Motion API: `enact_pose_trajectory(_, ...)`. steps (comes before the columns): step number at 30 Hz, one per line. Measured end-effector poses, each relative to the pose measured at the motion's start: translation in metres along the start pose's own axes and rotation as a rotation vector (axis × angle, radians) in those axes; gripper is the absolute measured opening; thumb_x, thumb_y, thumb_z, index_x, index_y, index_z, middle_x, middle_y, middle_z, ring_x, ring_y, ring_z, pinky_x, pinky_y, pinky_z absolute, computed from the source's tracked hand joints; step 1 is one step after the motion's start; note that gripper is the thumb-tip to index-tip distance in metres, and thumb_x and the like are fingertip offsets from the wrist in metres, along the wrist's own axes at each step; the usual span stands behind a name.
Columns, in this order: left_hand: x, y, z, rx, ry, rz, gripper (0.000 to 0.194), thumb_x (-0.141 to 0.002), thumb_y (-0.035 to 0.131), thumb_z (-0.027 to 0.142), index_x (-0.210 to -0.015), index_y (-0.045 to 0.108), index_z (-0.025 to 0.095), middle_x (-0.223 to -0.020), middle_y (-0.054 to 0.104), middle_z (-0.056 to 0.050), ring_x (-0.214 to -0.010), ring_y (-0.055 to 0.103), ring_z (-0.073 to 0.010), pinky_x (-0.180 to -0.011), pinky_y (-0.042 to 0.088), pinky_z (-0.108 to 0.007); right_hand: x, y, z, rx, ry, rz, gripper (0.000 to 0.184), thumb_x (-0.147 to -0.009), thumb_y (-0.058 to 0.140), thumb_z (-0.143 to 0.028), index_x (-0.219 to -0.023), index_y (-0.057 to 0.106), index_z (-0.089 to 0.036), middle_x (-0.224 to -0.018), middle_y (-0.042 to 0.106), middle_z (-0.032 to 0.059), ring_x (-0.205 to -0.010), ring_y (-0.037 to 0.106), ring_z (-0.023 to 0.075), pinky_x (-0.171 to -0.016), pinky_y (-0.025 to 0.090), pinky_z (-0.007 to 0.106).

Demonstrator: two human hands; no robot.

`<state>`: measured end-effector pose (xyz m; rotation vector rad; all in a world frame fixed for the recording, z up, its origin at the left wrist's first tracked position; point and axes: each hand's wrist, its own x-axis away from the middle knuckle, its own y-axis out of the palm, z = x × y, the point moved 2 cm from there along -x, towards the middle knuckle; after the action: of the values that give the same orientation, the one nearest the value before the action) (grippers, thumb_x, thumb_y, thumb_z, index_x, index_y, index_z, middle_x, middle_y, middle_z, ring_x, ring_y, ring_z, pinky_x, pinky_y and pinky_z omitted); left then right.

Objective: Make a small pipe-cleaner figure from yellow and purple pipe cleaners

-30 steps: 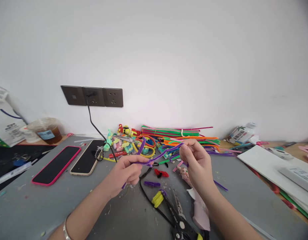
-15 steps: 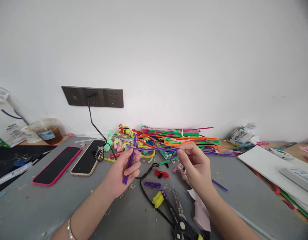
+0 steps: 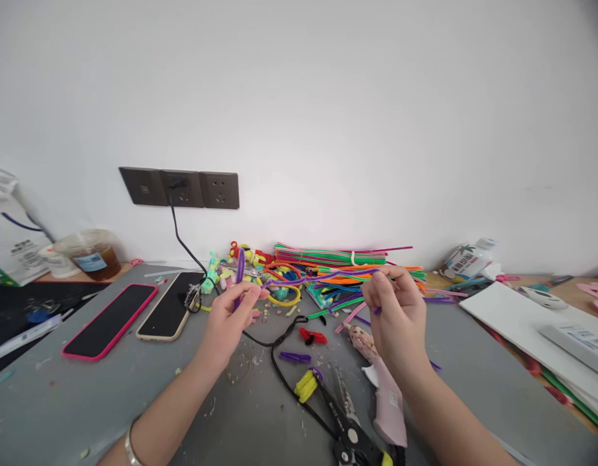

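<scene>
A purple pipe cleaner [image 3: 309, 279] stretches through the air between my two hands. My left hand [image 3: 231, 317] is closed on its left part, where a purple length stands up above the fingers. My right hand [image 3: 396, 307] pinches the other end between thumb and fingers. Below them on the grey mat lie a short folded purple piece [image 3: 295, 357], a red fuzzy piece [image 3: 312, 336] and a yellow fuzzy piece with a purple loop [image 3: 307, 386]. Black-handled pliers [image 3: 352, 435] and a pink glue gun [image 3: 389, 408] rest in front of me.
Bundles of coloured pipe cleaners [image 3: 338, 256] lie against the wall. Two phones [image 3: 112, 321] are at left, with a black cable [image 3: 279, 375] snaking across the mat. A cup of brown drink [image 3: 98, 255] stands at far left; white sheets [image 3: 512, 323] are at right.
My hands have moved apart, the right one rightward and up, the left one slightly left, with the pipe cleaner still strung between them. The purple length at my left hand has turned more upright.
</scene>
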<state>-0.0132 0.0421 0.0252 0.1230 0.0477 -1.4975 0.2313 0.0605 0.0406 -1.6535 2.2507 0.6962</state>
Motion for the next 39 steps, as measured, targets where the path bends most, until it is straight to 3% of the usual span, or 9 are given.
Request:
enact_pose_trajectory(3, 0.0, -0.002, 0.002, -0.005, 0.037, 0.091, 0.033, -0.077, 0.071, 0.049, -0.086, 0.073, 0.017, -0.053, 0.043, 0.006, -0.046, 0.03, -0.0066, -0.049, 0.044, -0.022, 0.0, 0.0, 0.0, -0.016, 0.014, 0.005, 0.02, -0.089, 0.065, -0.039, -0.084, 0.055, -0.023, -0.06, 0.032, -0.0073, -0.052, 0.029, 0.0101, -0.049, 0.022, 0.026)
enact_pose_trajectory(8, 0.002, -0.007, 0.01, -0.025, 0.139, 0.196, 0.029, -0.076, 0.073, 0.046, -0.075, 0.073, 0.017, -0.076, 0.062, -0.002, -0.053, 0.039, -0.0083, -0.043, 0.038, -0.021, 0.001, 0.001, 0.001, 0.018, 0.042, -0.018, 0.02, -0.09, 0.065, -0.038, -0.081, 0.054, -0.023, -0.057, 0.031, -0.0081, -0.051, 0.028, 0.01, -0.048, 0.022, 0.025)
enact_pose_trajectory(13, 0.0, -0.012, 0.015, -0.031, 0.189, 0.268, 0.023, -0.076, 0.072, 0.041, -0.074, 0.072, 0.017, -0.075, 0.063, -0.003, -0.053, 0.041, -0.009, -0.044, 0.036, -0.021, 0.004, 0.007, 0.002, 0.105, 0.127, -0.211, 0.023, -0.09, 0.062, -0.042, -0.083, 0.052, -0.023, -0.054, 0.043, -0.0073, -0.049, 0.038, 0.011, -0.049, 0.031, 0.024)
enact_pose_trajectory(16, 0.0, -0.012, 0.013, -0.024, 0.202, 0.259, 0.02, -0.075, 0.073, 0.037, -0.072, 0.072, 0.018, -0.074, 0.063, -0.002, -0.056, 0.044, -0.0096, -0.047, 0.039, -0.021, 0.01, 0.011, -0.003, 0.123, 0.129, -0.373, 0.025, -0.091, 0.061, -0.045, -0.1, 0.055, -0.023, -0.057, 0.052, -0.0052, -0.053, 0.048, 0.0137, -0.054, 0.039, 0.026)
enact_pose_trajectory(20, 0.004, -0.007, 0.008, -0.089, 0.217, 0.221, 0.015, -0.075, 0.072, 0.033, -0.074, 0.075, 0.019, -0.081, 0.065, -0.003, -0.064, 0.054, -0.0129, -0.052, 0.049, -0.022, 0.019, 0.016, -0.008, -0.009, 0.234, -0.681, 0.041, -0.092, 0.057, -0.05, -0.122, 0.051, -0.022, -0.062, 0.059, -0.0025, -0.054, 0.054, 0.0149, -0.052, 0.042, 0.027)
enact_pose_trajectory(23, 0.008, -0.003, 0.007, -0.141, 0.248, 0.192, 0.014, -0.075, 0.073, 0.033, -0.075, 0.078, 0.019, -0.08, 0.066, -0.003, -0.063, 0.055, -0.014, -0.056, 0.054, -0.025, 0.023, 0.018, -0.008, -0.09, 0.386, -0.775, 0.045, -0.091, 0.06, -0.051, -0.123, 0.05, -0.022, -0.063, 0.059, -0.0036, -0.043, 0.048, 0.0104, -0.043, 0.036, 0.023)
enact_pose_trajectory(28, 0.011, 0.003, 0.008, -0.175, 0.29, 0.146, 0.015, -0.078, 0.07, 0.032, -0.076, 0.079, 0.02, -0.07, 0.062, -0.002, -0.062, 0.053, -0.0145, -0.062, 0.055, -0.029, 0.027, 0.023, -0.006, -0.154, 0.603, -0.798, 0.032, -0.094, 0.056, -0.048, -0.101, 0.058, -0.017, -0.049, 0.049, -0.0084, -0.034, 0.025, 0.0044, -0.038, 0.016, 0.02)
enact_pose_trajectory(32, 0.012, 0.007, 0.008, -0.25, 0.285, 0.086, 0.017, -0.078, 0.069, 0.033, -0.074, 0.076, 0.018, -0.063, 0.058, -0.001, -0.055, 0.046, -0.0124, -0.055, 0.046, -0.026, 0.031, 0.028, -0.007, -0.295, 0.696, -0.747, 0.029, -0.091, 0.06, -0.046, -0.085, 0.055, -0.019, -0.049, 0.033, -0.0116, -0.04, 0.012, 0.0044, -0.042, 0.012, 0.022)
enact_pose_trajectory(39, 0.017, 0.022, 0.004, -0.388, 0.08, -0.359, 0.034, -0.092, 0.052, 0.04, -0.074, 0.069, 0.017, -0.072, 0.065, -0.002, -0.06, 0.048, -0.013, -0.055, 0.035, -0.023, 0.032, 0.03, -0.003, -0.457, 0.808, -0.68, 0.023, -0.091, 0.062, -0.042, -0.092, 0.052, -0.02, -0.055, 0.022, -0.0127, -0.043, 0.006, 0.005, -0.044, 0.012, 0.023)
